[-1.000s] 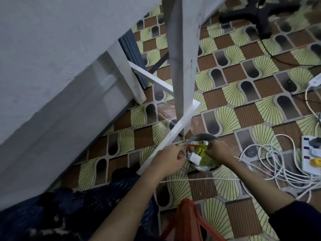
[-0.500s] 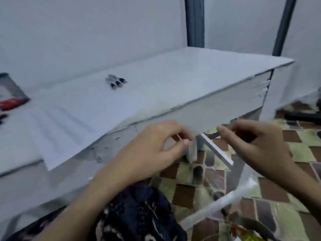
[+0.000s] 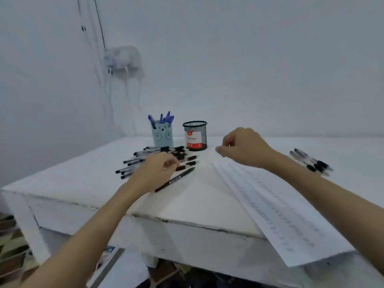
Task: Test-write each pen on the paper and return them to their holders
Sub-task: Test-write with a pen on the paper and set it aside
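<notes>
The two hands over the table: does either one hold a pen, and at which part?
It cannot be told. The left hand is curled over the pile of pens, the right hand is curled above the paper; no held pen shows.

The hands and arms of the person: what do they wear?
Nothing visible. The left hand and right hand are bare, with no glove, ring or watch showing. Both forearms are bare up to the picture edge; no sleeve shows.
</notes>
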A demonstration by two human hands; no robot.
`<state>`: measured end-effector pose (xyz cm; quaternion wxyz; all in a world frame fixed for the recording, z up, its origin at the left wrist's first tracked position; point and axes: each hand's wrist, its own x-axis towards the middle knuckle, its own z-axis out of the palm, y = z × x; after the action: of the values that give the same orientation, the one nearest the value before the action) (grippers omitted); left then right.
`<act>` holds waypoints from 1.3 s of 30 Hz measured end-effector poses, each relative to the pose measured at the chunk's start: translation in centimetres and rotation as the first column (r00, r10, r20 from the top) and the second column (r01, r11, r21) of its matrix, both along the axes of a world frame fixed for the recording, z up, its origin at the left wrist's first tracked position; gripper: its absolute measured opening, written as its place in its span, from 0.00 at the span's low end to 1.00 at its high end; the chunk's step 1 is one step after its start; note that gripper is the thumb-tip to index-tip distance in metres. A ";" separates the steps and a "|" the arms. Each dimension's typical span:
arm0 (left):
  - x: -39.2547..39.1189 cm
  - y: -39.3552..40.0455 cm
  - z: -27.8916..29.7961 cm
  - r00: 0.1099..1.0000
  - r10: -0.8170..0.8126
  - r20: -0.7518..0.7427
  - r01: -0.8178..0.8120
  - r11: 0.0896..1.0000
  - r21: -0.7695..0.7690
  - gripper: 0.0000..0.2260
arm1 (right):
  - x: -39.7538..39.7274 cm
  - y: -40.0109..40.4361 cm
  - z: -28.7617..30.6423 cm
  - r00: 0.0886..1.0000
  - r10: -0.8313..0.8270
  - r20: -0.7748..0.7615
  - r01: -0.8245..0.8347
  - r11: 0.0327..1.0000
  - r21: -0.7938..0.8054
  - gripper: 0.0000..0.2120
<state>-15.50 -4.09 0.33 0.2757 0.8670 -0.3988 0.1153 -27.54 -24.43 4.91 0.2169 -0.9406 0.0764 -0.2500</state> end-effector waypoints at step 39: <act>1.0 -13.0 0.1 0.969 -0.249 -0.003 0.246 0.959 0.138 0.10 | -2.4 -11.1 1.1 0.999 -0.010 -0.050 0.045 0.631 0.775 0.05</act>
<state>-14.53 -17.10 0.44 0.2249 0.8263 -0.5130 0.0586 -29.93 -35.51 6.04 0.5944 -0.7599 0.1949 -0.1769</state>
